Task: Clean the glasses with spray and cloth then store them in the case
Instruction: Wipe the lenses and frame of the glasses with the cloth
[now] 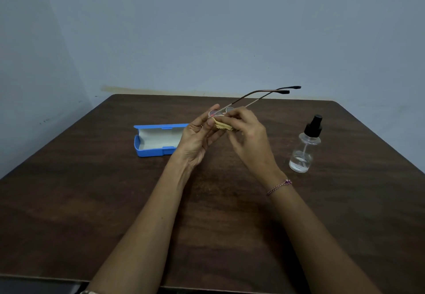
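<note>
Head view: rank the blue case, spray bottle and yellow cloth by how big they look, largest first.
1. blue case
2. spray bottle
3. yellow cloth, partly hidden by the right hand

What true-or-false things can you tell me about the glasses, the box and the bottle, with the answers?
1. The blue case lies open on the table. True.
2. The bottle has tipped onto its side. False: it stands upright on the table, to the right of the hands.
3. The right hand holds a yellow cloth against the glasses. True.
4. The glasses are tucked inside the case. False: the left hand holds them up above the table, their arms unfolded.
</note>
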Demonstrator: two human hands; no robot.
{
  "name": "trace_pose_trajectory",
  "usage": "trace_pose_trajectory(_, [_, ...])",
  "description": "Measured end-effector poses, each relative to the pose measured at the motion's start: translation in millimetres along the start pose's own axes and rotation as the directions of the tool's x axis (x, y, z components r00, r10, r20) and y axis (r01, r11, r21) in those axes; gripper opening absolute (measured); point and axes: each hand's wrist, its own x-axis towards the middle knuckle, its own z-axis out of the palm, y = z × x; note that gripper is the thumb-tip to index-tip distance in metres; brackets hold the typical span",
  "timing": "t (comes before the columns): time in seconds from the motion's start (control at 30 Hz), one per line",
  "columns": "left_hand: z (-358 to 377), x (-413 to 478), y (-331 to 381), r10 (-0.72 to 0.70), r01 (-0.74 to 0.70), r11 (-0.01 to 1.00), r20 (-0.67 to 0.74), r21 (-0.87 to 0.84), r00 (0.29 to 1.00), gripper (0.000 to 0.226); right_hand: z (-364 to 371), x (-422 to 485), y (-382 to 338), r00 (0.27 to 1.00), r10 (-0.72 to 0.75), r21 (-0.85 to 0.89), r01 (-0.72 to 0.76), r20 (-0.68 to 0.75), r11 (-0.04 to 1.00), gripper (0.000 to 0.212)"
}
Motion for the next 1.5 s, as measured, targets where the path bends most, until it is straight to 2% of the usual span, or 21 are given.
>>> trace_pose_trajectory(0.1, [-0.2, 0.4, -0.6, 0.013, -0.013, 1.000, 0.015, 0.003, 1.000, 0.059, -2.9, 1.7, 0.9, 1.000, -0.025, 0.036, 0.025, 0.003, 0.999, 0.031])
trace_pose_trajectory(0.27, [1.4, 0.0, -2.7, -0.013, 0.013, 1.000, 0.034, 0.000, 0.999, 0.061, -4.1, 1.0, 3.1, 1.000, -0.022, -0.032, 0.022, -0.022, 0.999, 0.032])
trace_pose_trajectory(0.4, [2.2, 0.4, -3.3, -0.008, 0.008, 1.000, 0.035, -0.011, 0.999, 0.062, -2.5, 0.5, 1.0, 0.997, -0.073, 0.001, 0.074, -0.029, 0.997, 0.032])
trace_pose_trajectory(0.67, [4.1, -2.5, -1.5, -0.032, 0.034, 0.999, 0.076, -0.025, 0.997, 0.061, 0.1, -0.8, 0.5, 0.997, -0.060, 0.001, 0.060, -0.039, 0.998, 0.041])
trace_pose_trajectory(0.87, [4.0, -2.5, -1.6, -0.041, 0.044, 0.999, 0.090, -0.028, 0.995, 0.060, -1.2, -0.7, 2.4, 0.998, -0.031, -0.044, 0.028, -0.056, 0.999, 0.041])
trace_pose_trajectory(1.23, [0.9, -1.2, -1.2, -0.044, 0.046, 0.998, 0.086, -0.031, 0.995, 0.061, -0.7, -0.9, -0.4, 0.998, -0.046, -0.029, 0.045, -0.038, 0.999, 0.039])
trace_pose_trajectory(1.37, [1.1, -0.4, -2.3, -0.049, 0.049, 0.999, 0.083, -0.004, 0.995, 0.062, -3.1, 0.2, 3.7, 0.996, -0.037, -0.026, 0.035, -0.085, 0.999, 0.036])
trace_pose_trajectory(1.5, [-0.8, -0.4, -2.0, -0.055, 0.058, 0.998, 0.092, -0.021, 0.994, 0.062, -1.4, -1.7, -0.2, 0.998, -0.039, -0.047, 0.037, -0.048, 0.998, 0.038])
